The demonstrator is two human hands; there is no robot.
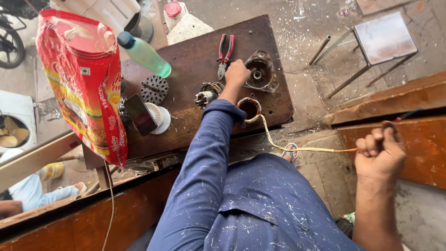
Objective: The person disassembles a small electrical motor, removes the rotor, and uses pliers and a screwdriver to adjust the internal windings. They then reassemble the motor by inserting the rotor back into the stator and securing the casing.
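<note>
1. Around the left hand [237,73] on the dark wooden table [274,100]: one pair of red-handled pliers [224,56] just beside its knuckles, one rusty metal housing [261,70] touching its far side, one small motor part [207,95] near the wrist.
2. Further off lie one green bottle [145,54], one phone [140,114] and one hanging red bag [83,83].
3. One round coil [249,108] sits by the left forearm; its yellow wire [297,148] runs taut to the right hand [380,155], fist closed on the wire's end.
4. The left hand's fingers are curled; whether they grasp anything cannot be told.
</note>
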